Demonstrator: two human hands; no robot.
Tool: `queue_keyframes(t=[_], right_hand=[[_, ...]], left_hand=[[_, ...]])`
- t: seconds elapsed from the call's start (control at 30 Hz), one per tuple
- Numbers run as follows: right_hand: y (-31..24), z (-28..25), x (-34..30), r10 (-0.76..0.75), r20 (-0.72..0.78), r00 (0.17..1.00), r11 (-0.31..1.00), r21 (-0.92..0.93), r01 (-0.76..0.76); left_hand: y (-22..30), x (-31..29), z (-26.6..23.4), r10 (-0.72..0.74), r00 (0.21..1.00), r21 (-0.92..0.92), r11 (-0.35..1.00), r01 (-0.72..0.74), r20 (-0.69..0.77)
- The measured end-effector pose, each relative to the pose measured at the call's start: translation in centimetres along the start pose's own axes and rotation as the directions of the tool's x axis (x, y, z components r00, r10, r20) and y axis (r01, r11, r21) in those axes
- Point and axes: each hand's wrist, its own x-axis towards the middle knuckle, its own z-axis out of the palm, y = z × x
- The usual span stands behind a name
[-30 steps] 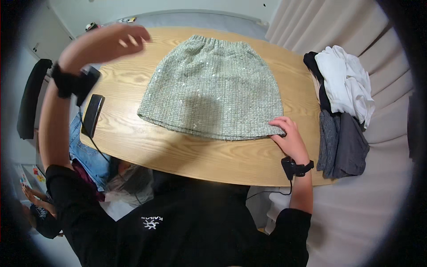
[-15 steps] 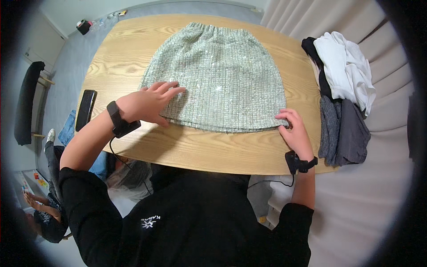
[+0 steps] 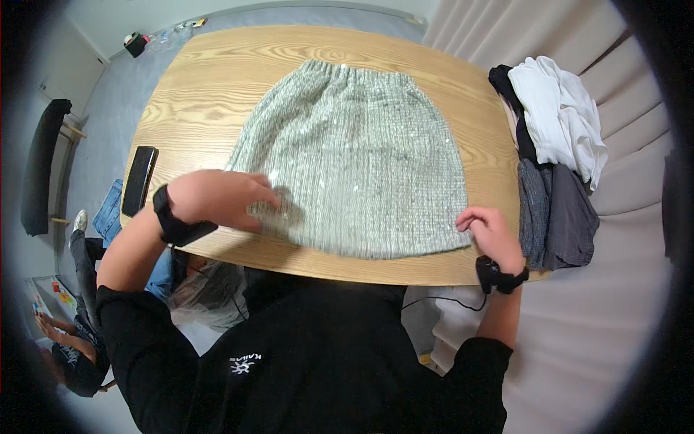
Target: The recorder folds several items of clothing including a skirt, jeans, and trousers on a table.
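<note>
A pale green textured skirt (image 3: pixel 354 159) with small shiny flecks and a gathered waistband lies flat on the table, waistband away from me and hem toward me. At the skirt's left side my left hand (image 3: pixel 224 199) hovers or rests over the cloth, thumb apart from the loosely bent fingers; motion blurs it, and it hides the lower left corner. My right hand (image 3: pixel 493 233) pinches the skirt's edge at the lower right corner between thumb and fingers. Each wrist wears a black strapped device with a cable.
The wooden table (image 3: pixel 195 94) carries a black phone (image 3: pixel 139 179) at its left edge. Along the right edge lie a white garment (image 3: pixel 557 116) and dark grey folded clothes (image 3: pixel 567 217). Another person (image 3: pixel 76 354) sits at the lower left. A beige curtain (image 3: pixel 499 29) hangs on the right.
The skirt has slid toward me, its hem now nearer the table's front edge. Both hands have moved toward me; my left hand's fingers have bent from a flatter spread.
</note>
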Motion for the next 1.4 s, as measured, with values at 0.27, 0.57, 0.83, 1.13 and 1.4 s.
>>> queue_keyframes(t=[0.27,0.57,0.83,1.13,1.4], right_hand=[[-10.6,0.6,5.6,-0.484,-0.039,0.874,0.856,-0.229,0.464],[-5.3,4.8,13.1,-0.443,0.133,0.887,0.714,-0.546,0.439],[-4.5,3.2,14.1,-0.343,0.111,0.933,0.87,-0.336,0.36],[-4.2,1.5,13.8,-0.344,0.05,0.938,0.915,-0.206,0.346],[-4.9,2.7,13.1,-0.45,0.119,0.885,0.676,-0.602,0.424]], left_hand=[[-2.1,6.7,-1.2,0.04,0.941,0.008,0.999,-0.04,-0.336],[-2.4,9.3,0.3,-0.298,0.944,0.143,0.937,0.317,-0.14],[-3.6,9.5,-0.2,-0.333,0.942,0.122,0.935,0.334,-0.034],[-5.9,8.7,0.6,-0.298,0.951,-0.092,0.952,0.29,-0.079],[-4.8,8.4,0.0,-0.305,0.942,-0.014,0.952,0.307,-0.141]])
